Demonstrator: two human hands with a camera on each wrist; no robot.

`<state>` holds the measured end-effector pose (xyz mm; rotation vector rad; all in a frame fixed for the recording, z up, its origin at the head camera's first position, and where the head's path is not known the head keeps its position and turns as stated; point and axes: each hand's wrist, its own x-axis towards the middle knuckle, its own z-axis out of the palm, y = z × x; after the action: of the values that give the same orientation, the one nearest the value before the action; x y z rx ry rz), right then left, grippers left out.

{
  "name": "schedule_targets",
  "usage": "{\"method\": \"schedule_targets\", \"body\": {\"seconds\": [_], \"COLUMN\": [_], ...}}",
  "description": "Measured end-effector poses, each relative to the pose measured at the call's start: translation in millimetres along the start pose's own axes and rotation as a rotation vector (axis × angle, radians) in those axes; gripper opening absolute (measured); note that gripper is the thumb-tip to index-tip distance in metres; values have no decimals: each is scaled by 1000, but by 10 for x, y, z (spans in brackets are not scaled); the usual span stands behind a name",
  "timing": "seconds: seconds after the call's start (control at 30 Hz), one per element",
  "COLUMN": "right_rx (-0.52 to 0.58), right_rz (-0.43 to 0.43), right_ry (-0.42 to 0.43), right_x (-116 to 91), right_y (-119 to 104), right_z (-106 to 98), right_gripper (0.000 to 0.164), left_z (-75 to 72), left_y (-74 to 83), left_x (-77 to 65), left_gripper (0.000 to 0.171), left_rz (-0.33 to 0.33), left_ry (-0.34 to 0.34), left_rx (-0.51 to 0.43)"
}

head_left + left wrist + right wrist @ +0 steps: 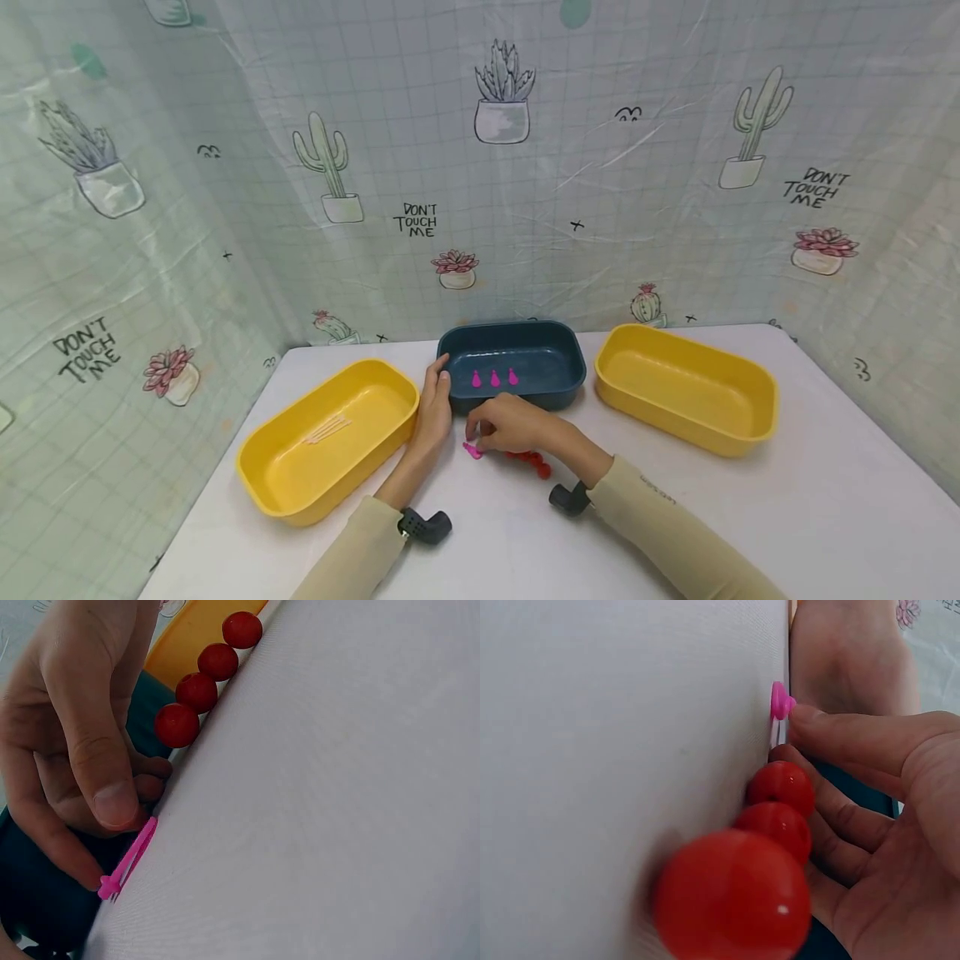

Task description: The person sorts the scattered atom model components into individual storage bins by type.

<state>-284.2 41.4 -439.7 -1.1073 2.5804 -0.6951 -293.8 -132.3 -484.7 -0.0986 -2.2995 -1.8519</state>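
Note:
A small pink teardrop-shaped piece with a knob at its narrow end (472, 451) lies on the white table. My right hand (512, 423) reaches down over it. In the left wrist view its thumb and index fingertip stand apart near opposite ends of the pink piece (132, 859); I see no firm pinch. A row of several red balls (780, 787) lies beneath that palm. The dark blue bin (525, 406) stands behind, with three similar pink pieces (495, 379) inside. My left hand (433, 408) rests along the bin's left end, fingers mostly straight.
To the left stands a yellow bin (258, 492) with several thin pale sticks (327, 428) in it. Another yellow bin (675, 421) is at the back right. A patterned curtain (390, 125) hangs behind and at both sides of the white table (495, 550).

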Motion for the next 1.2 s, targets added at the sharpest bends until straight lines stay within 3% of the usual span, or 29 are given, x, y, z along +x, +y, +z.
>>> {"method": "schedule_targets", "body": {"seconds": [0.67,1.0,1.2], "right_rx": [61,164,233], "right_rz": [-9,-86,-76], "right_ry": [-5,6,-9], "right_x": [55,34,8], "right_y": [79,131,146], "right_z": [61,56,42], "right_gripper": [13,10,7], "left_z": [-13,-11,-1], "left_y": [-18,-22,-25], "left_x": [28,26,20], "left_gripper": [49,49,48], "left_rz": [-1,-1,-12], "left_ry": [-6,-1,2], "left_rx": [2,-3,21]}}
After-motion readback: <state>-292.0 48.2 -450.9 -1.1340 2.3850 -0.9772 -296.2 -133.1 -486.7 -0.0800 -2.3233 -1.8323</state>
